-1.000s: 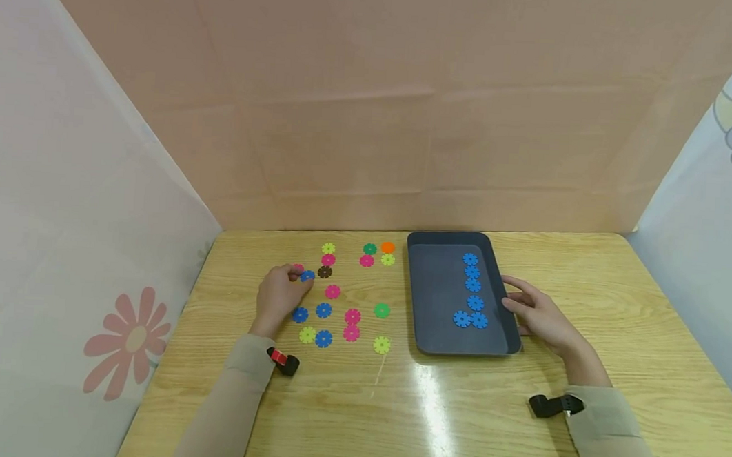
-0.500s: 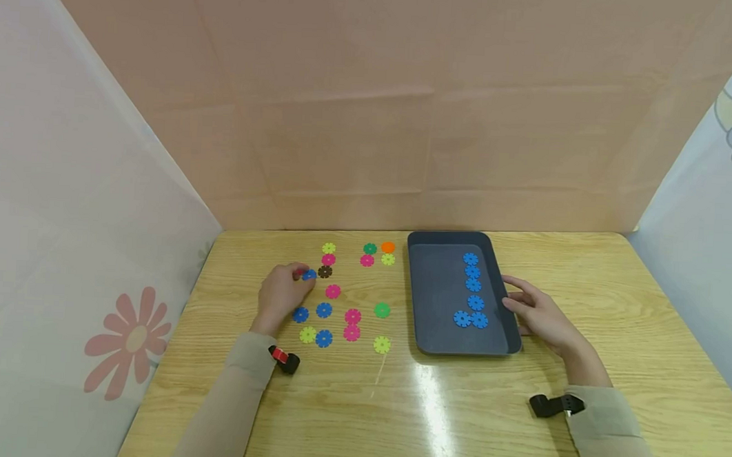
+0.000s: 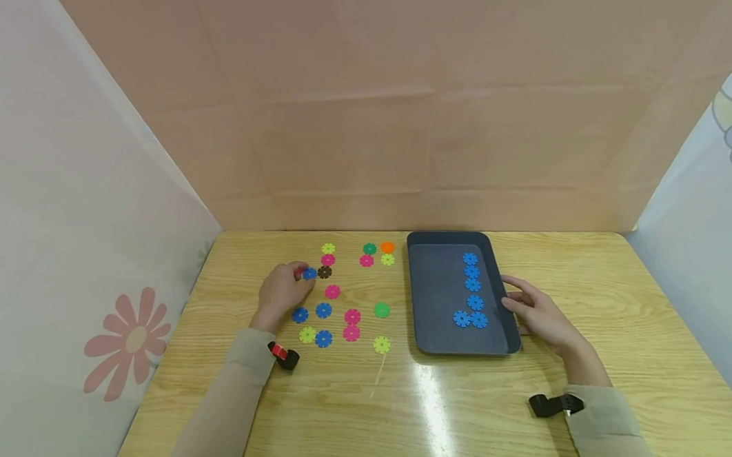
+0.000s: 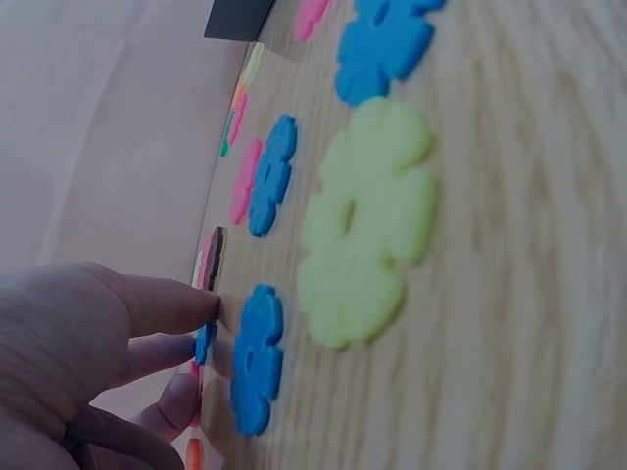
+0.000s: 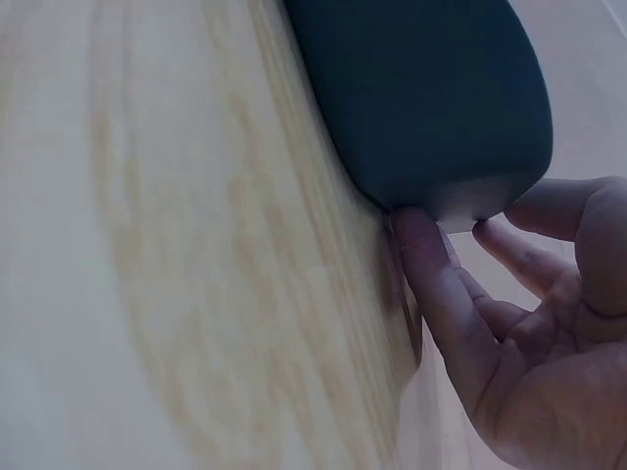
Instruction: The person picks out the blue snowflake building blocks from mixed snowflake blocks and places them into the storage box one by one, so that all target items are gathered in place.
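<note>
My left hand [image 3: 280, 294] is at the left of the table, thumb and index finger pinching a blue notched plastic disc [image 3: 310, 274]. A pink disc [image 3: 300, 271] shows partly behind the fingers, and a brown disc [image 3: 324, 272] lies just to the right. In the left wrist view, the fingertips [image 4: 201, 308] meet the blue disc's edge, close over the wood. My right hand [image 3: 541, 316] holds the right side of a dark grey tray [image 3: 437, 339], with thumb and fingers at its rim and outer wall. Several blue discs [image 3: 473, 284] lie inside along the tray's right half.
Other discs lie loose between hand and tray: blue [image 3: 324, 310], pink [image 3: 352, 317], green [image 3: 382, 311], yellow-green [image 3: 382, 344] and orange [image 3: 388, 247]. A tan backdrop [image 3: 345, 151] rises behind the wooden table [image 3: 343, 420], with pale side panels [image 3: 63, 206] left and right.
My left hand has shifted slightly right and away from me, and the blue disc has moved with it toward the brown one. The right hand and tray look unmoved.
</note>
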`<state>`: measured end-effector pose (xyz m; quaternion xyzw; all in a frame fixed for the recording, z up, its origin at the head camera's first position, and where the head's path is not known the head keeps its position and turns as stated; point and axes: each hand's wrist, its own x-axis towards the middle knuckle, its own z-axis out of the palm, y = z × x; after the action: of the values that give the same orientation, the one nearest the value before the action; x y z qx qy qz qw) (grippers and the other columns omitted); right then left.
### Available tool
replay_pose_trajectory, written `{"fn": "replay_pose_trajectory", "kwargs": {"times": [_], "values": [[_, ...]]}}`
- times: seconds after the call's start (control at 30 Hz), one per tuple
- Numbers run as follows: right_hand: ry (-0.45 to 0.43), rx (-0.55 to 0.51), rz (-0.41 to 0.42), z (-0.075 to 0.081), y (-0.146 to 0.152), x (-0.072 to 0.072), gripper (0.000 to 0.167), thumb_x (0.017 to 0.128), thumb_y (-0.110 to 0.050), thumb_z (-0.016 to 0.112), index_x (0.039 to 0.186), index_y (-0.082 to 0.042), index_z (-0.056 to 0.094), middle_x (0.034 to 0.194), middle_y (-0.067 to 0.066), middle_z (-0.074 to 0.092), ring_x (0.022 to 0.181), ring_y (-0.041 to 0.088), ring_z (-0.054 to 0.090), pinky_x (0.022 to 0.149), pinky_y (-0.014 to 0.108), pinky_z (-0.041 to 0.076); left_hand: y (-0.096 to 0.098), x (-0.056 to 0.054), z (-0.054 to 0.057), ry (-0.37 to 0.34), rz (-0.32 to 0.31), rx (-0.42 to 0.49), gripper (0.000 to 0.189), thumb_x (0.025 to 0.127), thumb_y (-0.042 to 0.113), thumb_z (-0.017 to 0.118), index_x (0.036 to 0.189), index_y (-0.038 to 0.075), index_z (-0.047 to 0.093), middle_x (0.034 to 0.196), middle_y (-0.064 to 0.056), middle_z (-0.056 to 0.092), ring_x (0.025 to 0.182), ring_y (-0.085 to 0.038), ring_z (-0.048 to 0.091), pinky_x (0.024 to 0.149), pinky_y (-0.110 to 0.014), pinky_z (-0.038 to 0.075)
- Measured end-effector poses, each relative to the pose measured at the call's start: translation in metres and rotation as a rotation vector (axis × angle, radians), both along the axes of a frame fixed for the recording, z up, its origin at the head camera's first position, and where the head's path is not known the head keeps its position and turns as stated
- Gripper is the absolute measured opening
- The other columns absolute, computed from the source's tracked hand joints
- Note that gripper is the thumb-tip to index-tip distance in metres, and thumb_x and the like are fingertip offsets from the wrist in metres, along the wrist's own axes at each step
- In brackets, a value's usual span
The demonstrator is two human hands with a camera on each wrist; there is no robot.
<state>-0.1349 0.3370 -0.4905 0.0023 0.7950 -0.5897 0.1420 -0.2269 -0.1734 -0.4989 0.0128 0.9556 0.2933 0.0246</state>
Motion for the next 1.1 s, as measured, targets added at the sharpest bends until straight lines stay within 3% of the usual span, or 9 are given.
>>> {"fn": "replay_pose_trajectory", "kwargs": {"times": [0.2, 0.47, 0.83, 1.1], "values": [[-0.006, -0.002, -0.004, 0.0, 0.0, 0.0, 0.065, 0.111, -0.024, 0.053, 0.167, -0.014, 0.02, 0.149, 0.037, 0.037, 0.116, 0.042, 0.061, 0.078, 0.048, 0.061, -0.001, -0.001, 0.001, -0.005, -0.032, 0.001, 0.04, 0.093, 0.031, 0.076, 0.125, 0.008, 0.072, 0.103, -0.009, 0.069, 0.091, -0.026, 0.062, 0.073, -0.041, 0.05], [-0.007, -0.006, -0.004, 0.0, 0.0, 0.0, 0.065, 0.111, -0.024, 0.053, 0.166, -0.014, 0.021, 0.149, 0.037, 0.038, 0.114, 0.042, 0.063, 0.077, 0.048, 0.061, 0.001, 0.002, 0.003, 0.01, -0.016, 0.031, 0.035, 0.091, 0.03, 0.081, 0.116, 0.009, 0.071, 0.107, -0.009, 0.069, 0.097, -0.028, 0.064, 0.083, -0.046, 0.051], [0.0, 0.0, 0.001, 0.002, 0.0, 0.0, 0.065, 0.111, -0.024, 0.053, 0.166, -0.012, 0.021, 0.149, 0.038, 0.037, 0.116, 0.041, 0.062, 0.078, 0.047, 0.061, 0.0, 0.007, 0.004, 0.09, 0.004, 0.088, 0.019, 0.093, 0.026, 0.076, 0.107, 0.013, 0.073, 0.096, -0.003, 0.074, 0.082, -0.022, 0.068, 0.072, -0.041, 0.05], [0.0, -0.014, 0.004, 0.002, 0.0, 0.001, 0.066, 0.111, -0.023, 0.053, 0.166, -0.012, 0.02, 0.148, 0.038, 0.037, 0.115, 0.039, 0.063, 0.078, 0.047, 0.061, 0.011, 0.012, 0.013, 0.137, -0.05, 0.128, 0.019, 0.092, 0.026, 0.077, 0.106, 0.013, 0.076, 0.093, -0.001, 0.075, 0.081, -0.02, 0.067, 0.072, -0.038, 0.049]]}}
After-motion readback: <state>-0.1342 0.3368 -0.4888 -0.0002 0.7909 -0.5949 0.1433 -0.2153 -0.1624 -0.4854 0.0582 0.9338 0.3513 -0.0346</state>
